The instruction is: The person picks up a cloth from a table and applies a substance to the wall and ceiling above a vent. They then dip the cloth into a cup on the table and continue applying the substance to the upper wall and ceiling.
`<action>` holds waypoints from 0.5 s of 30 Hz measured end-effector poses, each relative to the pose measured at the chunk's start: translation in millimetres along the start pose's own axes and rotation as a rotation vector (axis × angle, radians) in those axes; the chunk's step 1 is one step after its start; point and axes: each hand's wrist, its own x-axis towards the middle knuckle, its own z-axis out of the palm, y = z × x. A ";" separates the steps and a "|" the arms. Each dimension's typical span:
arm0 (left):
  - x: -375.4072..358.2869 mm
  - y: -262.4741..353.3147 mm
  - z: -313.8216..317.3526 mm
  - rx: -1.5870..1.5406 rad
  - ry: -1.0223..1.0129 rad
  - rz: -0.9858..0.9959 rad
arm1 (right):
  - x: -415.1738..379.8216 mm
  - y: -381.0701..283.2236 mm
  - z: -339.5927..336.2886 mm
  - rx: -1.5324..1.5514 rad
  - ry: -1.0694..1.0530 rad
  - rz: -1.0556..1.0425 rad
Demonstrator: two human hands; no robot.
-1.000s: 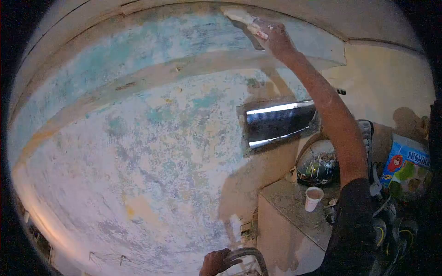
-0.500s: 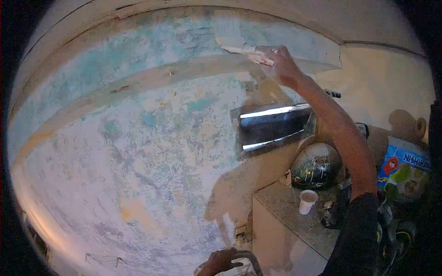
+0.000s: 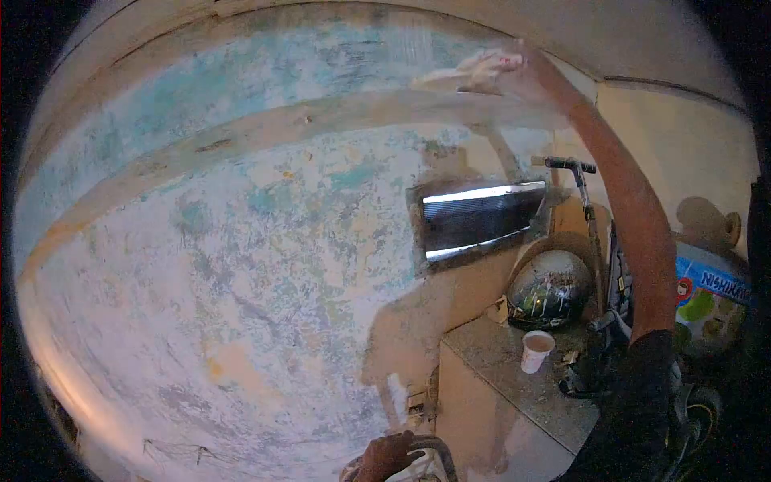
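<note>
High on the patchy wall (image 3: pixel 265 185), my right hand (image 3: pixel 522 66) is closed around a plaster-smeared putty knife (image 3: pixel 454 78). Both are blurred by motion, and the blade lies over the pale band just under the ceiling. At the bottom edge of the view my left hand (image 3: pixel 387 456) is closed over the rim of a white bucket (image 3: pixel 431 464). The frame cuts off the bucket's lower part. Blue-green, white and tan patches cover the wall around the knife.
Below a slatted vent (image 3: pixel 482 221), a dusty counter (image 3: pixel 490 353) carries a paint-spattered helmet (image 3: pixel 550 289) and a white cup (image 3: pixel 536 353). A handlebar (image 3: pixel 574 165) rises behind the helmet. Further right sits a printed bag (image 3: pixel 711 301). A ledge (image 3: pixel 337 115) runs across the wall.
My right hand has moved up and to the right with the putty knife, off the spot where the blade lay on the wall. My left hand stays at the bucket.
</note>
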 end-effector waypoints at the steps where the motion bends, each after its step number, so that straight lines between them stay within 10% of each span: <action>1: 0.1 1.1 -1.2 0.014 -0.007 -0.033 | 4.8 7.8 0.3 0.006 0.035 0.013; 5: 2.4 4.2 -3.1 0.034 -0.026 -0.129 | 41.7 62.7 1.4 -0.064 0.092 0.077; 8: 2.9 2.7 -0.8 0.051 -0.011 -0.148 | 58.6 56.4 -3.1 1.331 -0.050 0.261; 10: 1.4 -0.1 2.6 0.066 0.015 -0.142 | 61.6 52.7 -8.0 -0.144 0.083 -0.144; 15: 0.0 -5.0 9.1 0.097 0.065 -0.150 | 69.0 42.8 19.2 0.825 0.447 0.228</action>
